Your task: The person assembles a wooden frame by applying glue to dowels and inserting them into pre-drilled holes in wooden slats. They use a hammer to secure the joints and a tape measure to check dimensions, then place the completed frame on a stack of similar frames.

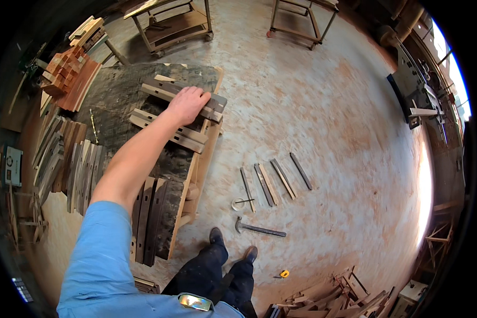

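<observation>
My left arm, in a blue sleeve, stretches over the dark worn workbench (116, 85). At the far right of the bench my left hand (188, 106) is closed over a slotted wooden bar (161, 91); the palm and arm hide part of it. This bar lies in a small group of dark and pale pieces near the bench edge. Just nearer to me, another pair of slotted wooden bars (188, 139) passes under my forearm. Several long dark wooden bars (149, 220) lie side by side at the near end. My right hand is out of view.
Wooden bars (85, 172) and reddish blocks (66, 69) are stacked along the left. On the floor to the right lie thin wood strips (283, 179), a hammer (259, 229) and a yellow tape measure (284, 274). Scrap wood (334, 299) heaps nearby; a wheeled cart (175, 34) stands beyond.
</observation>
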Demonstrator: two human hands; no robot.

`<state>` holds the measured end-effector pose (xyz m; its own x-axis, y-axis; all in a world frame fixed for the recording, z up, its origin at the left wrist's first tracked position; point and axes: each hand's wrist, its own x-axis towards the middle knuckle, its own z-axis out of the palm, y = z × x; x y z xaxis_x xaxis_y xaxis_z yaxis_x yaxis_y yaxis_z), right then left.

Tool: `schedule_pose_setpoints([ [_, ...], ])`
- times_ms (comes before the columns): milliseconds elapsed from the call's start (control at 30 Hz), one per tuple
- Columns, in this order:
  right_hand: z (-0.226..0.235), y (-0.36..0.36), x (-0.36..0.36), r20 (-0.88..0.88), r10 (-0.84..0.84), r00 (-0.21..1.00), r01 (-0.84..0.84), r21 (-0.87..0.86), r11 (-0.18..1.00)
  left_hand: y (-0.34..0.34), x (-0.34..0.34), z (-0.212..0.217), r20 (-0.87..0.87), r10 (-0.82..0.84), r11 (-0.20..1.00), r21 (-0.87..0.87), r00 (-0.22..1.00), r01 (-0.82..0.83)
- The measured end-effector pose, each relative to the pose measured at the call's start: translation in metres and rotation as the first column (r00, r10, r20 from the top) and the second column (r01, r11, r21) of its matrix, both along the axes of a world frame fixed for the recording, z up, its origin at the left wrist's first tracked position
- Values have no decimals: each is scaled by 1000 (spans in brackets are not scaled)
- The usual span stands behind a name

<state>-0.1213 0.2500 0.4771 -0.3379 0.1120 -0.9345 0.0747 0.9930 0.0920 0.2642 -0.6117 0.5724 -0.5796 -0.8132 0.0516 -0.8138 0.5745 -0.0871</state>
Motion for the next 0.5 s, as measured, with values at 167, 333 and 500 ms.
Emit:
schedule_pose_setpoints([
  [167,-3,-56,-6,32,2,999,0,-68,998,42,10,3,16,-61,991,-121,998,63],
  [333,-9,-99,-15,44,37,998,-31,-123,992,92,19,12,35,-81,996,-37,996,83],
  [500,-7,-118,-22,43,66,997,-59,-140,988,153,17,7,112,-79,992,106,991,67],
])
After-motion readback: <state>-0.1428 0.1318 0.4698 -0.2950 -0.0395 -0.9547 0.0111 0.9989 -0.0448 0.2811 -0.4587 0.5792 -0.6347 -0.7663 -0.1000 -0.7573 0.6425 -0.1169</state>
